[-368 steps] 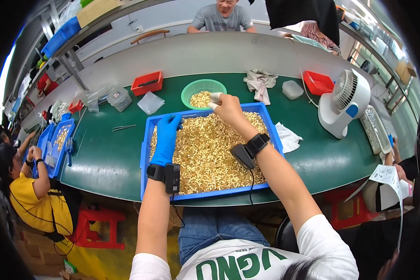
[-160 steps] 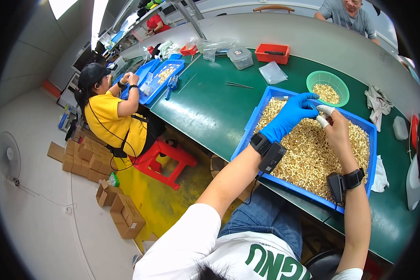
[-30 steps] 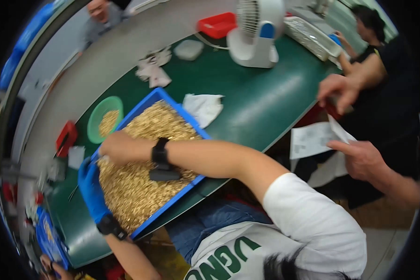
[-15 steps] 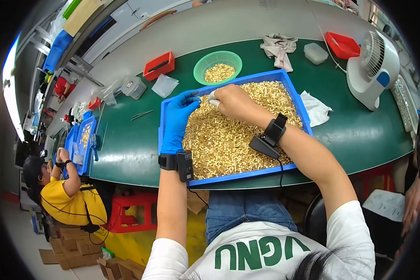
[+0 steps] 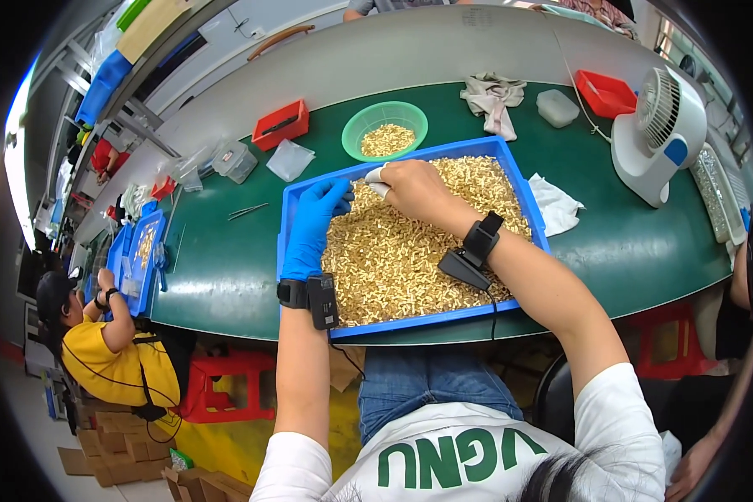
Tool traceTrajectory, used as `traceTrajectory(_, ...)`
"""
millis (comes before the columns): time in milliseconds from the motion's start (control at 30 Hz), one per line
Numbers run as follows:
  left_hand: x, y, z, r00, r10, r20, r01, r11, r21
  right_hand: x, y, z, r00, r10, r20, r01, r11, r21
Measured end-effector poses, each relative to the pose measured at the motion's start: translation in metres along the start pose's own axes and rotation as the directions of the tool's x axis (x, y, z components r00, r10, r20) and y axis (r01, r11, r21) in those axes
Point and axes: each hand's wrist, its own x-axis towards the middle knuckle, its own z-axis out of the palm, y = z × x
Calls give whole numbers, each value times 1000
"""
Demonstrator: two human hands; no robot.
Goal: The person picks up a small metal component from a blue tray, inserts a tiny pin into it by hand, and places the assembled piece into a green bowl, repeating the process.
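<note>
A blue tray (image 5: 393, 325) lies in front of me, heaped with small gold-coloured metal pieces (image 5: 418, 259). My left hand (image 5: 316, 216), in a blue glove, is over the tray's left side with its fingers curled together. My right hand (image 5: 417, 191) is over the far part of the heap, its thumb and fingers pinched and white covers on the fingertips. The two sets of fingertips are close but apart. Anything held in either hand is too small or hidden to make out. Behind the tray, a green basin (image 5: 349, 134) holds more of the gold pieces (image 5: 387, 140).
A red bin (image 5: 281, 124), a clear plastic box (image 5: 236, 159) and tweezers (image 5: 248, 212) are to the left. At right are a white fan (image 5: 657, 138), a white cloth (image 5: 555, 206) and a red tray (image 5: 604, 94). A person in yellow (image 5: 121, 360) works at far left.
The view has tilted up slightly, so the table sits lower in the picture. My left fingers have curled in more. My right hand stays pinched over the heap.
</note>
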Motion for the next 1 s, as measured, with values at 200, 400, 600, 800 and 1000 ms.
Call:
traceTrajectory(200,2,-3,-1,999,23,-44,-24,999,-38,-1,-4,-2,999,1,42,2,997,-78)
traceTrajectory(400,7,-6,-2,993,116,-6,-116,993,-12,2,-5,5,947,248,205,-302,905,299)
traceTrajectory(600,6,-3,-5,991,127,37,-127,992,1,3,-7,6,920,295,256,-377,844,382)
traceTrajectory(800,2,-3,11,997,63,-32,-70,960,-272,1,-14,7,888,406,214,-455,712,535)
traceTrajectory(1000,5,-17,-1,997,11,71,23,889,-456,1,-12,13,903,363,230,-429,729,534)
